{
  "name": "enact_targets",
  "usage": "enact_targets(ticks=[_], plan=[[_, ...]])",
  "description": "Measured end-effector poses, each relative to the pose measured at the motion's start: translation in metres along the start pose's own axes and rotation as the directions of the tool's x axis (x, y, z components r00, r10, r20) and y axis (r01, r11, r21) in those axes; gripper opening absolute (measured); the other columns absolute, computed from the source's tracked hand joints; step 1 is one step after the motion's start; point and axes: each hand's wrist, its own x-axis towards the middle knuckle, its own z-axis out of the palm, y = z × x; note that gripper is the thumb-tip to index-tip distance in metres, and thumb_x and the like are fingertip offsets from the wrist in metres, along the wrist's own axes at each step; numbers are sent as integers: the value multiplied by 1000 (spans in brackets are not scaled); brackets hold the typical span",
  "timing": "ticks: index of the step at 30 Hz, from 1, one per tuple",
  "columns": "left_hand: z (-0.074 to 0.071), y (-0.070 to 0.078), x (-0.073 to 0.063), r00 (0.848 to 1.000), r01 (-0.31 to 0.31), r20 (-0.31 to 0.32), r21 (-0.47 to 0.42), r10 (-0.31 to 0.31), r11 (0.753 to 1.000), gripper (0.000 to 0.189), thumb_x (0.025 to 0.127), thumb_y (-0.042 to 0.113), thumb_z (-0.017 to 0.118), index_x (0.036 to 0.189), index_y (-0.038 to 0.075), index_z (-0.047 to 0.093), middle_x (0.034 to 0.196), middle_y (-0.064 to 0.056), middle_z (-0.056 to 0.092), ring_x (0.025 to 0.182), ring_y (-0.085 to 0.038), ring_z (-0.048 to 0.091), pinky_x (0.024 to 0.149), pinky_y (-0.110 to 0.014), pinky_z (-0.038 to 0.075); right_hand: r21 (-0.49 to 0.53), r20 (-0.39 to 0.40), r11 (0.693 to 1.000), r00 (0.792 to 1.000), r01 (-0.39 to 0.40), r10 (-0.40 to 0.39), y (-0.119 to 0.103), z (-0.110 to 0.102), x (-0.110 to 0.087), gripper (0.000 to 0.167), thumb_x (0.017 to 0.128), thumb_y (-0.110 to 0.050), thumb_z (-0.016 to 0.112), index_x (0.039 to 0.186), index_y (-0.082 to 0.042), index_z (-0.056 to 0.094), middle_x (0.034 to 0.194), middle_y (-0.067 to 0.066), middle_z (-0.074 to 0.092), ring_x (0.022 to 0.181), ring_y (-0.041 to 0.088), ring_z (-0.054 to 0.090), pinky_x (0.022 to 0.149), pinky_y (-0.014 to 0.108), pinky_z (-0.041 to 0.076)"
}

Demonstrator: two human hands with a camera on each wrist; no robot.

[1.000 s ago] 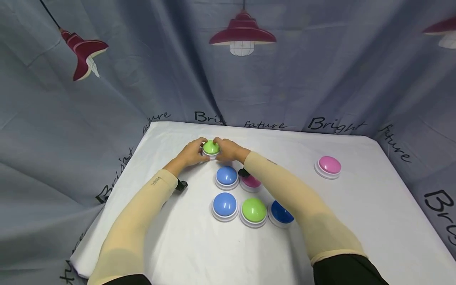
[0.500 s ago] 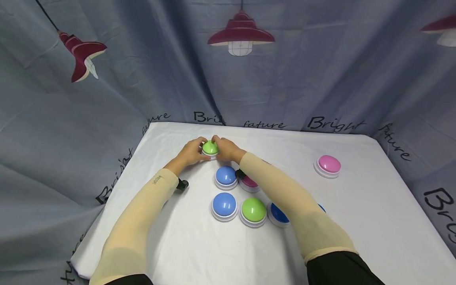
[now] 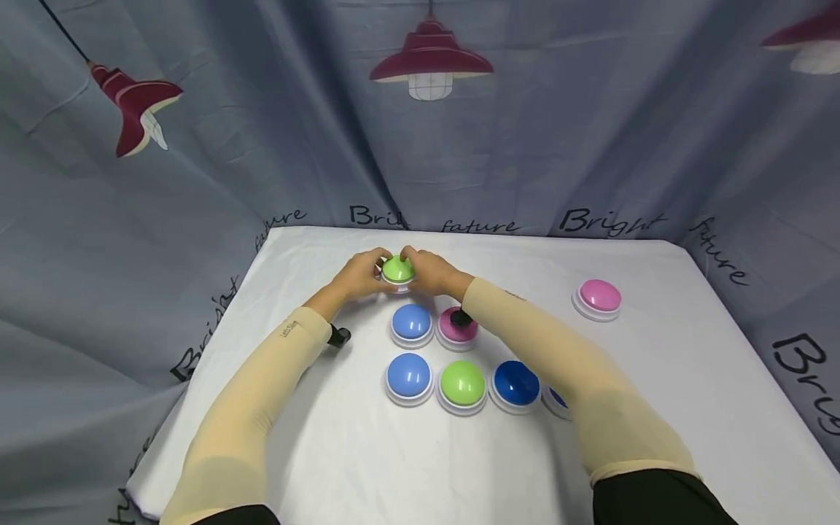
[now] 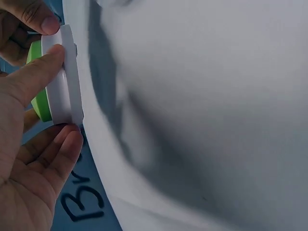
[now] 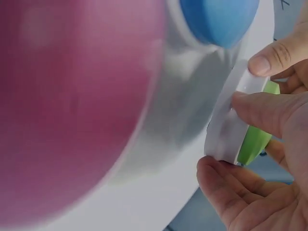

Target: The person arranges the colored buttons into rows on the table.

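Both hands hold one push button (image 3: 398, 270) with a green dome and a white round base, close over the far part of the white table. My left hand (image 3: 362, 277) grips it from the left; in the left wrist view its thumb lies on the white base (image 4: 60, 86). From the right, my right hand (image 3: 429, 273) grips the same base, thumb on its side in the right wrist view. Just in front of the hands stand a light blue button (image 3: 411, 321) and a pink button (image 3: 455, 333), the latter partly covered by the right wrist's black camera (image 3: 461, 318).
Nearer on the white table (image 3: 341, 437) stand a light blue button (image 3: 408, 375), a green button (image 3: 462, 383) and a dark blue button (image 3: 516, 383) in a row. Another blue button (image 3: 558, 398) is half hidden by the right forearm. A pink button (image 3: 600, 295) stands apart at the right. A grey-blue curtain (image 3: 275, 109) hangs behind.
Both hands have shifted a little to the right with the green button. The right forearm has moved right too, uncovering more of the pink and dark blue buttons.
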Motion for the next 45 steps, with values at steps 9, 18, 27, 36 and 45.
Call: enact_targets(ticks=[9,18,27,36,45], plan=[[19,49,18,989,-149,30,59,148,987,67,75,34,88,128,8,56,109,-7,65,93,-22,59,82,-33,49,6,-43,1000,999,17,-17,32,-22,-53,58,87,-15,76,134,-10,42,128,19,57,121,32,54,104,45,43],[50,101,28,973,-216,95,40,211,976,76,75,36,88,133,7,48,107,-6,64,90,-17,59,78,-29,50,33,-80,999,996,-29,31,61,-34,-113,59,86,-11,77,134,-8,44,128,19,58,120,33,55,102,48,45],[78,134,32,952,-272,166,64,259,960,69,76,39,86,128,11,49,108,-2,62,95,-13,58,83,-26,51,35,-98,998,993,-56,59,82,-32,-156,58,86,-13,78,132,-9,44,122,18,60,109,32,60,93,47,51],[102,159,26,929,-336,209,123,306,934,70,77,41,85,129,11,50,121,-4,62,111,-16,58,96,-29,47,42,-101,995,990,-89,93,95,-21,-189,58,85,-15,79,131,-9,45,118,16,62,105,32,62,90,45,53],[119,173,21,912,-360,266,151,313,921,70,76,43,85,127,13,49,120,-3,62,110,-15,59,95,-28,47,74,-78,993,992,-92,98,106,-13,-211,59,84,-17,80,130,-10,45,112,13,63,98,26,61,86,42,54]])
